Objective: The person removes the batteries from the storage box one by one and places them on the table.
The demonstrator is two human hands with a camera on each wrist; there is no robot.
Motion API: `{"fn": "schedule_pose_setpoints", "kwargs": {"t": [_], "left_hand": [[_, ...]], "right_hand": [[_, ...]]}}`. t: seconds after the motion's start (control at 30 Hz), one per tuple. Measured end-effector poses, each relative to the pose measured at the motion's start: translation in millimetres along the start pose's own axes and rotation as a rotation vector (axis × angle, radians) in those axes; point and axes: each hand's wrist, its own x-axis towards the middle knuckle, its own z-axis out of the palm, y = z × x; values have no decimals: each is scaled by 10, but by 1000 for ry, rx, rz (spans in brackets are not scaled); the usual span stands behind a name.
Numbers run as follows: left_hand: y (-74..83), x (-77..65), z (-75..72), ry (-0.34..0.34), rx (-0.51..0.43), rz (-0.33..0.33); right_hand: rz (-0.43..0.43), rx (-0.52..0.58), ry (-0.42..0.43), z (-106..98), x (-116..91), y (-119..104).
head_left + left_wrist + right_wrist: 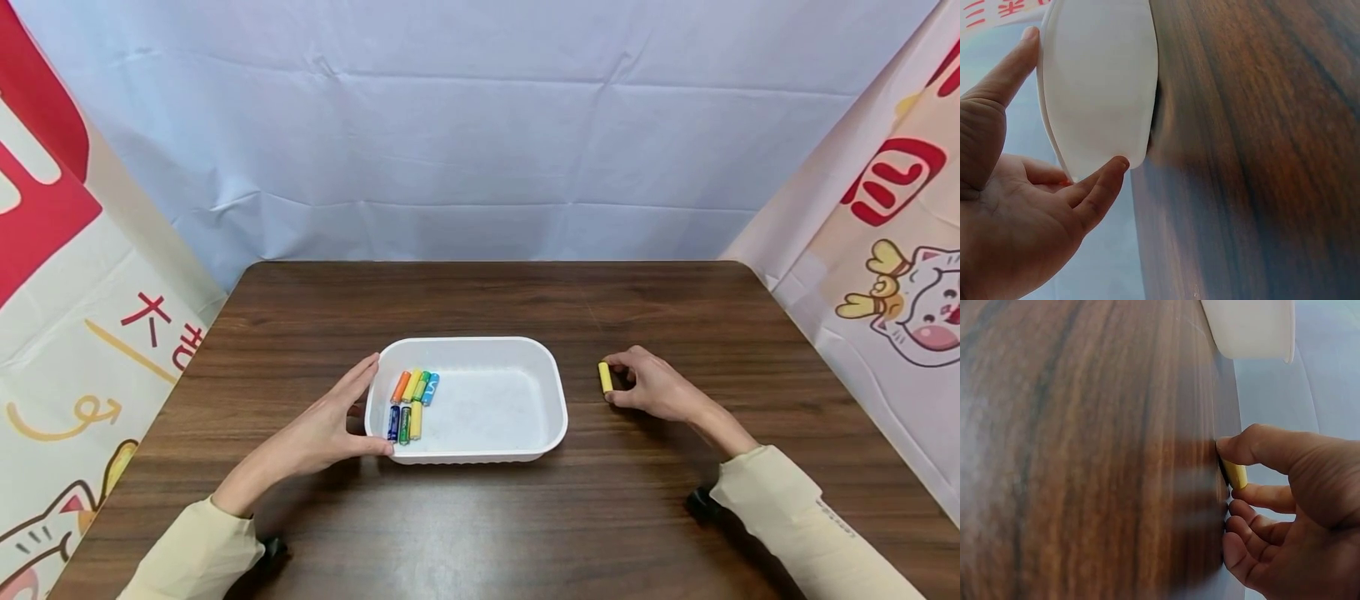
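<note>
At its left end, the white plastic tray (pixel 487 457) is held by my left hand (pixel 326 429), with the thumb at the near corner and the fingers spread to the far corner. In the left wrist view, fingertips touch the outer wall of the tray (pixel 1100 87). Right of the tray, my right hand (pixel 656 385) pinches a yellow battery (pixel 605 377) by its two ends, thumb against one and a finger against the other. The right wrist view has this battery (pixel 1235 474) close at the table surface, the other fingers curled beside it.
Several batteries lie in two rows at the tray's left side: an orange battery (pixel 401 387), a light blue one (pixel 431 389), a dark blue one (pixel 393 423), a dark green one (pixel 405 425) and yellow ones. Beneath is a brown wooden table (pixel 480 525), with a white cloth (pixel 480 150) behind.
</note>
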Motion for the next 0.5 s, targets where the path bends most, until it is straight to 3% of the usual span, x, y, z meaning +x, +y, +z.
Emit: {"fn": "schedule_pose_setpoints", "kwargs": {"t": [0.5], "left_hand": [[-9, 2, -1, -1, 4, 5]], "right_hand": [[9, 44, -11, -52, -22, 2]]}}
